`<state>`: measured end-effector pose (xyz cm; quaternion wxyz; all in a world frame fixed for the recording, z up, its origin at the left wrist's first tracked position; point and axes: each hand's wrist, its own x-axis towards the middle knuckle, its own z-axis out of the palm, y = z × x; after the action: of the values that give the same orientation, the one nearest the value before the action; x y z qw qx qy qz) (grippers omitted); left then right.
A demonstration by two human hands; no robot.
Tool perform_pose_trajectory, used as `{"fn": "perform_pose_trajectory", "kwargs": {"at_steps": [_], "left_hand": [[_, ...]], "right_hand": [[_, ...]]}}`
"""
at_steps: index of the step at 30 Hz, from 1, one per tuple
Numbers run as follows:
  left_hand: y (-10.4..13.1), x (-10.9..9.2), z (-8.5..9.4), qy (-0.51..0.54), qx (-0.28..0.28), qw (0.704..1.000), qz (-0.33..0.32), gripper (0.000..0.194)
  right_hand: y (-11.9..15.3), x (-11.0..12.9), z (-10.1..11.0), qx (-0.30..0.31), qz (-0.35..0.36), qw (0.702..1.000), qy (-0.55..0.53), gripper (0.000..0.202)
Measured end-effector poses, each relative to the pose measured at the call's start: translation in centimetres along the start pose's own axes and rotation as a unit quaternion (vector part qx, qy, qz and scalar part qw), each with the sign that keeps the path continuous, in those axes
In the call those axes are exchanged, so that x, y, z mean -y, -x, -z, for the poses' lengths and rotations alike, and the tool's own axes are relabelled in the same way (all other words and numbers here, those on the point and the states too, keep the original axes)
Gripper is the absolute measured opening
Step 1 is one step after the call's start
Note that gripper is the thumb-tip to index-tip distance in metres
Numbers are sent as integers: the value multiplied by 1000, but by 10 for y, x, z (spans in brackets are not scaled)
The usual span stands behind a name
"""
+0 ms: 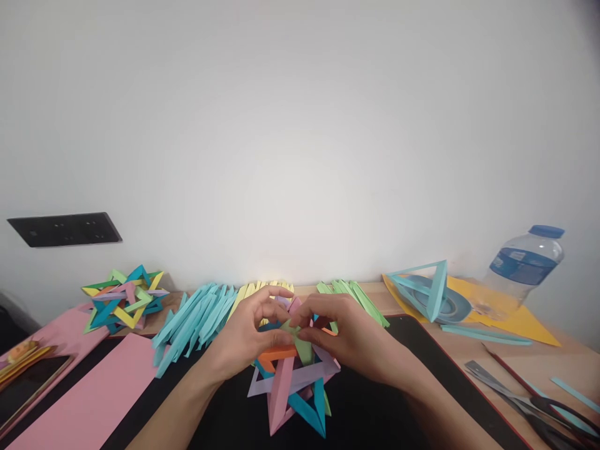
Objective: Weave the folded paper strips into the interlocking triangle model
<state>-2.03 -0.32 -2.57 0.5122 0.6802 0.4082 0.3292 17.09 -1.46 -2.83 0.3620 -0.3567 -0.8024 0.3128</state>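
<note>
Now both hands (248, 337) (351, 334) pinch paper star (293, 384); long point toward camera.

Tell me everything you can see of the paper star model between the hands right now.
The paper star model is a half-built cage of interlocked folded-paper struts: orange, pink, lilac, teal and light green. It sits on the black mat, its lower points resting there, upper part raised. The left hand grips its orange side; the right hand pinches a green strut at the top. Both hands hide its upper centre. The paper looks crisp and creased.
</note>
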Motion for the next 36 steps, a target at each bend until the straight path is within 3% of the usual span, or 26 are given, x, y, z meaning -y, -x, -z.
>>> {"fn": "perform_pose_trajectory", "kwargs": {"at_steps": [7, 13, 20, 27, 32, 36], "left_hand": [[1, -4, 1, -10, 18, 1000, 0, 43], [10, -12, -11, -144, -119, 982, -20, 5], [10, -3, -14, -178, -143, 966, -123, 13], [10, -8, -13, -211, -156, 957, -122, 15], [9, -6, -9, -182, -116, 971, -105, 19], [10, -4, -7, -208, -115, 965, -106, 17]], "right_hand": [[0, 2, 0, -2, -8, 1000, -21, 12], [1, 5, -3, -30, -11, 999, -10, 14], [0, 5, -4, -24, -65, 996, -61, 14], [-3, -5, -9, -17, -117, 974, -193, 5], [-3, -7, -8, -3, -120, 975, -188, 11], [-3, -6, -7, -16, -117, 979, -166, 10]]}}
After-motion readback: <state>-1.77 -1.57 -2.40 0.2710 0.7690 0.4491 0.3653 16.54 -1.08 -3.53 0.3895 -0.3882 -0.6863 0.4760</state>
